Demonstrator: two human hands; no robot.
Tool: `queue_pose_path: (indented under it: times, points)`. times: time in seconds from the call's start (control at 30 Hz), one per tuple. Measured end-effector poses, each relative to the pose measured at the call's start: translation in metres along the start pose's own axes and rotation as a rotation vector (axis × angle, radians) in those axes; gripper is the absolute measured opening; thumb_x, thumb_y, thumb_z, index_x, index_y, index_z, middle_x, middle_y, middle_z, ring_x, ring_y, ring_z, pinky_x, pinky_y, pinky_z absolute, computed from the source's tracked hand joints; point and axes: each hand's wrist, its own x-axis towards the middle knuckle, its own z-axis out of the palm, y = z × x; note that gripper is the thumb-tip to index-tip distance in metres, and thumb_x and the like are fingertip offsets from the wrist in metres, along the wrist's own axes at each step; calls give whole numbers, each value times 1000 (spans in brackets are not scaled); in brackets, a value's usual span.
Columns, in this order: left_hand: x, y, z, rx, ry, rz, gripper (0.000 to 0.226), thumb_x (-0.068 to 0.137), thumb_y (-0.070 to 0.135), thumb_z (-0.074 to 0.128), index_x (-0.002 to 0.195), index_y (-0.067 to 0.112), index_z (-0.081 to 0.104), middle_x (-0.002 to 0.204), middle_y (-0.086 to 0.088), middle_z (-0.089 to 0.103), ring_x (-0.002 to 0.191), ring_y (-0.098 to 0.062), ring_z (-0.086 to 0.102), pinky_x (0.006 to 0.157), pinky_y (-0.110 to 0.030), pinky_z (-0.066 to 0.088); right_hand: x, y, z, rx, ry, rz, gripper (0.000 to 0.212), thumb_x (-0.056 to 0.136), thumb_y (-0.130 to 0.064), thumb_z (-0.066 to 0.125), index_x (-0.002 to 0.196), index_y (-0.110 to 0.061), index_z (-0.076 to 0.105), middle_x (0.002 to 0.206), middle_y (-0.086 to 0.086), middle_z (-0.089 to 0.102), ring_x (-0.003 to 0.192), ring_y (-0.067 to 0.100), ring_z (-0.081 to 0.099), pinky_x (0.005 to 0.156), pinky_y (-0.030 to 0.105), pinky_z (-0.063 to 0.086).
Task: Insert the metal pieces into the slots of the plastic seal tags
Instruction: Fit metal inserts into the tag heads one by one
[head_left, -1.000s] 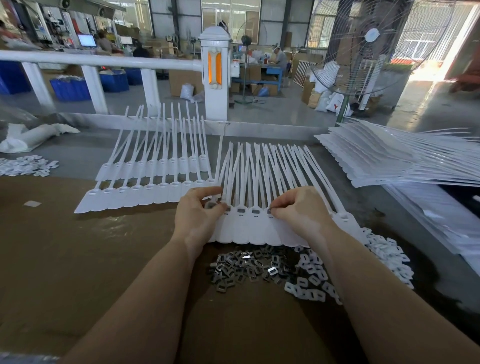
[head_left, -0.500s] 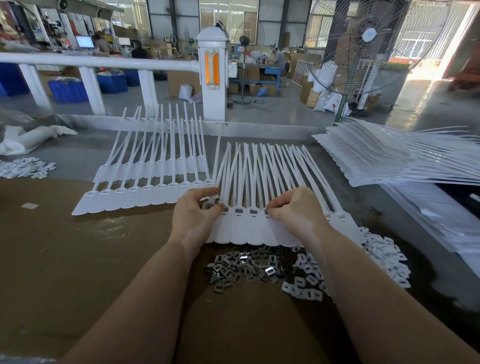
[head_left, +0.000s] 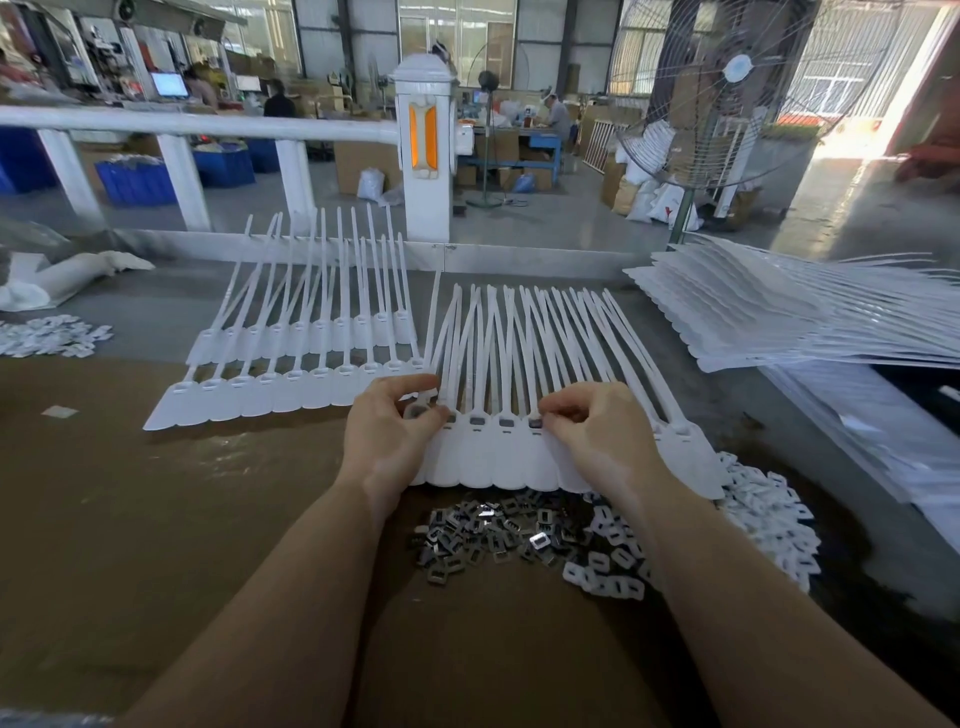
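Both hands pinch at a row of white seal tags (head_left: 498, 457), left hand (head_left: 389, 431) and right hand (head_left: 592, 431) seating metal pieces; likely next, more from the pile (head_left: 498, 535) below them.

Matt white plastic tags (head_left: 511, 457); shiny metal pcs (head_left: 498, 535).

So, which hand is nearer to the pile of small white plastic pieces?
Right. The right hand works on the seal tag strip just up and left of the white plastic pieces; the left hand is at the strip's far end, beyond the metal pieces.
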Motion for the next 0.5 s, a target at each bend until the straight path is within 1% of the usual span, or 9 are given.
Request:
queue_pose_path:
  times: [0.07, 0.13, 0.2, 0.27, 0.3, 0.37, 0.43, 0.5]
  points:
    - [0, 0, 0, 6, 3, 5, 28, 84, 14, 70, 110, 25, 66, 114, 6, 56, 90, 2, 50, 86, -20, 37, -2, 1, 0, 17, 7, 2, 20, 89, -8, 57, 103, -15, 69, 100, -2, 66, 90, 7, 59, 83, 17, 45]
    - [0, 0, 0, 5, 7, 3, 28, 84, 15, 70, 110, 24, 66, 114, 5, 56, 96, -3, 51, 87, -21, 37, -4, 2, 0, 37, 20, -10, 19, 88, -5, 55, 97, -16, 69, 94, -4, 65, 87, 7, 59, 79, 16, 45]
    - [0, 0, 0, 7, 7, 2, 28, 84, 15, 70, 110, 23, 66, 114, 5, 57, 100, -7, 50, 88, -21, 37, -6, 2, 1, 49, 25, -16, 21, 88, -3, 53, 90, -17, 68, 86, -7, 63, 78, 5, 57, 72, 13, 45]
    - [0, 0, 0, 5, 4, 0, 28, 84, 15, 70, 110, 23, 66, 114, 5, 57, 99, -6, 51, 88, -21, 37, -7, 3, 2, 26, 21, -25, 24, 90, -3, 51, 89, -18, 69, 81, -8, 60, 67, 2, 53, 62, 11, 40]
    - [-1, 0, 0, 2, 3, -1, 28, 84, 15, 70, 110, 23, 66, 113, 5, 57, 96, -3, 51, 87, -21, 37, -7, 4, 3, 5, 21, -34, 25, 91, -3, 49, 91, -18, 70, 83, -7, 60, 62, 1, 50, 59, 10, 36]
    - [-1, 0, 0, -5, 5, -4, 28, 83, 15, 70, 109, 23, 66, 112, 5, 57, 91, 0, 50, 85, -20, 37, -7, 4, 4, -30, 21, -54, 27, 92, -3, 48, 96, -16, 71, 93, -3, 59, 57, 1, 45, 57, 11, 33]
    - [-1, 0, 0, -6, 8, -4, 27, 83, 14, 70, 108, 23, 66, 112, 5, 57, 91, 0, 49, 85, -20, 37, -7, 4, 5, -56, 21, -66, 28, 94, -4, 46, 99, -16, 71, 101, -1, 58, 57, 0, 43, 60, 14, 34]
    - [-1, 0, 0, -8, 5, -5, 27, 83, 15, 70, 109, 23, 66, 113, 3, 58, 94, -2, 50, 87, -21, 38, -8, 2, 5, -96, 22, -81, 28, 94, -5, 46, 100, -15, 71, 105, 1, 57, 61, 3, 45, 67, 18, 38]
